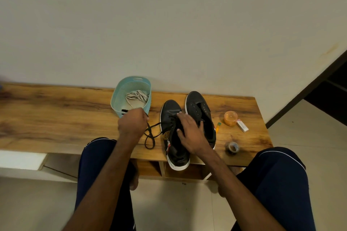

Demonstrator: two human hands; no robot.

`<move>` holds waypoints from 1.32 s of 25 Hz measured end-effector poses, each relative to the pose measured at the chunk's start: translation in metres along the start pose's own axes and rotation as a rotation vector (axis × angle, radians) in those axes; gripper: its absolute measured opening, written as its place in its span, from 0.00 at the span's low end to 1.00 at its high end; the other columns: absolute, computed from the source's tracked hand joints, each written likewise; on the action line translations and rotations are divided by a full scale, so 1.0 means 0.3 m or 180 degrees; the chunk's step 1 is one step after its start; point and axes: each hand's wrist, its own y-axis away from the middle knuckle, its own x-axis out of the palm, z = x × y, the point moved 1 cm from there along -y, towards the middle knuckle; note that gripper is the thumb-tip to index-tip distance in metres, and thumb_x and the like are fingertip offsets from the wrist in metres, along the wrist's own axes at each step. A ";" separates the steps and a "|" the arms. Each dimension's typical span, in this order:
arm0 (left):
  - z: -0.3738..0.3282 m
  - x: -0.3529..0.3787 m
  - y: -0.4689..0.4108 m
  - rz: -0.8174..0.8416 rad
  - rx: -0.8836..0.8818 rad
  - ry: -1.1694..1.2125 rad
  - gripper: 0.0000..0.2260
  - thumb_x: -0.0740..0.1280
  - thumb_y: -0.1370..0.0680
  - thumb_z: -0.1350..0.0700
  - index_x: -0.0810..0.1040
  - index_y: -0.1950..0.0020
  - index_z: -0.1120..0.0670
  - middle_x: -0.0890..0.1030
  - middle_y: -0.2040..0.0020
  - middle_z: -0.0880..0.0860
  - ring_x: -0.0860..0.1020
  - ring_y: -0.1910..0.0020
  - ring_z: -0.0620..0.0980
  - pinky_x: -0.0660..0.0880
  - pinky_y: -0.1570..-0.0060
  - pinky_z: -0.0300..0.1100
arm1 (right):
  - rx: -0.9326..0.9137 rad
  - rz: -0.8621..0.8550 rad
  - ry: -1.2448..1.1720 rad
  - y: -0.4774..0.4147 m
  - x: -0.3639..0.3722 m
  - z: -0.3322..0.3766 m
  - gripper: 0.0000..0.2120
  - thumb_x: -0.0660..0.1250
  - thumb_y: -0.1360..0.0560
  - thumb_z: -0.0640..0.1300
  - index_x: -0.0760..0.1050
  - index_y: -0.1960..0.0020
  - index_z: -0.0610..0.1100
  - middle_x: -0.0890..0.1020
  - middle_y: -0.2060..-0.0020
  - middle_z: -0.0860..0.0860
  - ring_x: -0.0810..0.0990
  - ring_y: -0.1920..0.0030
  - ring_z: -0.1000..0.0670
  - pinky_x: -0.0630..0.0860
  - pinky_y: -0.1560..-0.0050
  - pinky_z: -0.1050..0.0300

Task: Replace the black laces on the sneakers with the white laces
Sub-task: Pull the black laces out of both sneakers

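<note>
Gripping black lace (149,147) in my left hand (132,123), fist clamped on it just beside the basket (120,88). Right hand (189,133) is lying flat, fingers straight, pinning near sneaker (171,110) to the desk (56,118). I am judging the lace soft, light and limp, best taken near its tip. Counting: two sneakers, far sneaker (197,105) showing bare eyelets; white laces (138,96) are sitting bundled in the basket, number unclear.

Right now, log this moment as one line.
stage: unlacing | left hand: grips black lace of near sneaker | right hand: presses near sneaker | far sneaker: visible eyelets empty | white laces: in teal basket
</note>
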 end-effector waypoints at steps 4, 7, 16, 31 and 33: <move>-0.043 0.059 0.026 0.0704 0.0292 -0.0263 0.03 0.66 0.21 0.52 0.80 0.51 0.48 0.82 0.51 0.49 0.79 0.52 0.51 0.75 0.52 0.46 | -0.0157 -0.0017 0.0065 -0.021 0.000 0.015 0.22 0.56 0.16 0.46 0.61 0.23 0.51 0.69 0.27 0.52 0.63 0.26 0.51 0.49 0.25 0.30; -0.036 0.072 0.023 0.0663 0.0348 -0.0630 0.06 0.65 0.20 0.52 0.80 0.45 0.50 0.82 0.48 0.51 0.80 0.47 0.53 0.74 0.51 0.46 | -0.0134 -0.0108 0.0091 -0.026 0.015 0.014 0.21 0.56 0.17 0.45 0.64 0.25 0.50 0.69 0.28 0.52 0.64 0.27 0.50 0.52 0.25 0.31; -0.051 0.128 0.052 0.0769 0.0541 -0.0153 0.22 0.70 0.24 0.42 0.73 0.36 0.52 0.77 0.42 0.51 0.77 0.44 0.51 0.75 0.50 0.46 | 0.0080 -0.0586 0.0086 -0.054 0.042 0.011 0.07 0.63 0.20 0.45 0.75 0.44 0.46 0.76 0.46 0.49 0.74 0.44 0.49 0.70 0.34 0.43; -0.159 0.325 0.212 0.0769 0.0078 0.0200 0.21 0.58 0.18 0.44 0.64 0.31 0.56 0.72 0.34 0.56 0.72 0.36 0.55 0.73 0.43 0.49 | 0.0282 0.0108 -0.0230 -0.090 -0.032 -0.008 0.07 0.62 0.19 0.49 0.76 0.49 0.47 0.77 0.48 0.50 0.75 0.45 0.48 0.71 0.41 0.47; -0.170 0.325 0.222 0.0707 0.0107 0.0060 0.22 0.56 0.17 0.45 0.61 0.27 0.57 0.71 0.31 0.57 0.71 0.35 0.54 0.72 0.43 0.48 | 0.0089 0.0013 0.0601 -0.087 -0.033 0.031 0.10 0.60 0.18 0.51 0.75 0.43 0.46 0.76 0.45 0.50 0.72 0.41 0.47 0.68 0.35 0.42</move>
